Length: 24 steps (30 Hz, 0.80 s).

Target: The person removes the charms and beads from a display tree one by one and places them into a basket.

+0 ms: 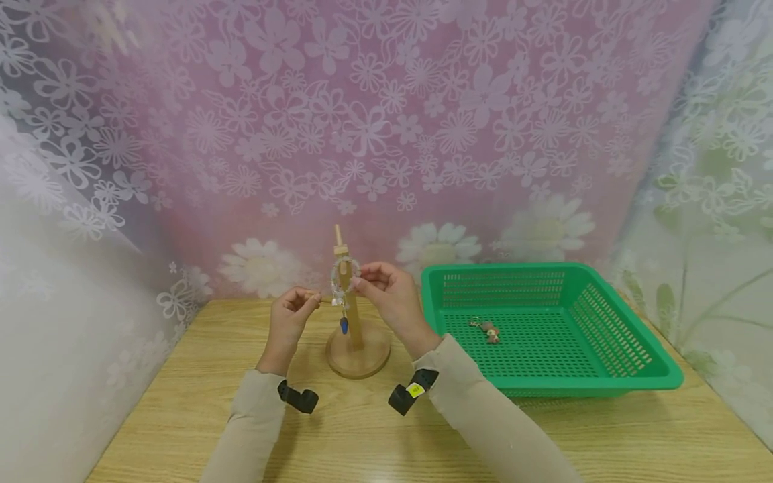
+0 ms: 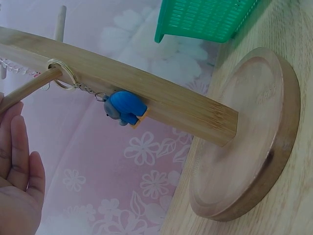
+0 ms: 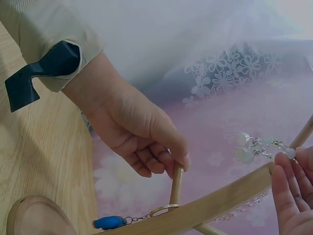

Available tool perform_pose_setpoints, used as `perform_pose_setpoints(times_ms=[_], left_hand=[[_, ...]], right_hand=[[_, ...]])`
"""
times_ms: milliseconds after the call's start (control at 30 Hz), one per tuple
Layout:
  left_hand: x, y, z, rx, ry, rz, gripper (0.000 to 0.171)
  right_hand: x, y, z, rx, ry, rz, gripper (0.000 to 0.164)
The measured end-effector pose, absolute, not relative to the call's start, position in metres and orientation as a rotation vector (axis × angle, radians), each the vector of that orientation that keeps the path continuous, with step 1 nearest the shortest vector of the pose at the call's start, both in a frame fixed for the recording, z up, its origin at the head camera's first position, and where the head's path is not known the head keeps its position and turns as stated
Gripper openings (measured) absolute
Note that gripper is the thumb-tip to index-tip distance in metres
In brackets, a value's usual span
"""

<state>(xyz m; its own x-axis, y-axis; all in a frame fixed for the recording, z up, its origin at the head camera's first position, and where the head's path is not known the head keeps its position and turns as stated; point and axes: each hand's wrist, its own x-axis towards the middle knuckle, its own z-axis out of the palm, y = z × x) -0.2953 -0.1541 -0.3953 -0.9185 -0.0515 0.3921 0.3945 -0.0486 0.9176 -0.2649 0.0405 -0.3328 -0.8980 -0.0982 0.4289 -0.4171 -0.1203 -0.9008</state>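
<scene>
saw flower-printed hangings (image 1: 386,154) at left, far side and right. saw beneath a wood-grain table (image 1: 175,409) with a slanting left edge, and plain wood between that edge and left sleeve (image 1: 247,416). pinched with left hand (image 1: 292,324) the tip of a left peg (image 3: 176,188) on a wooden stand (image 1: 355,329); found a blue figure (image 2: 128,104) hanging from that peg. pinched with right hand (image 1: 389,295), apart from left, a pale beaded loop (image 3: 267,142) beside the stand's top; could not tell if hung on a peg. found a strip of wood between round base (image 1: 357,365) and green basket (image 1: 580,384), with a small brown figure (image 1: 492,334) inside toward left. saw basket's right rim near table's right edge, and plain wood along near side.
</scene>
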Motion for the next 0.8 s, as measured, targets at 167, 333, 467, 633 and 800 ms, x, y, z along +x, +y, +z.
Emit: perform_pose_setpoints(times_ms=[167,333,467,633,800], left_hand=[[-0.296,-0.154,-0.396,-0.369,-1.924,-2.040,0.016],[-0.295,-0.154,-0.395,-0.380,-1.915,-2.044,0.016],[-0.294,-0.154,-0.394,-0.385,-1.911,-2.043,0.016],[-0.294,-0.153,-0.393,-0.382,-1.906,-2.042,0.016],[-0.294,-0.154,-0.393,-0.378,-1.906,-2.042,0.019]], right_hand=[[-0.263,0.041,-0.330,0.605,-1.919,2.119,0.016],[-0.261,0.041,-0.327,0.617,-1.931,2.107,0.017],[-0.259,0.041,-0.324,0.638,-1.933,2.103,0.017],[-0.256,0.040,-0.321,0.685,-1.917,2.091,0.016],[-0.253,0.040,-0.317,0.715,-1.911,2.068,0.016]])
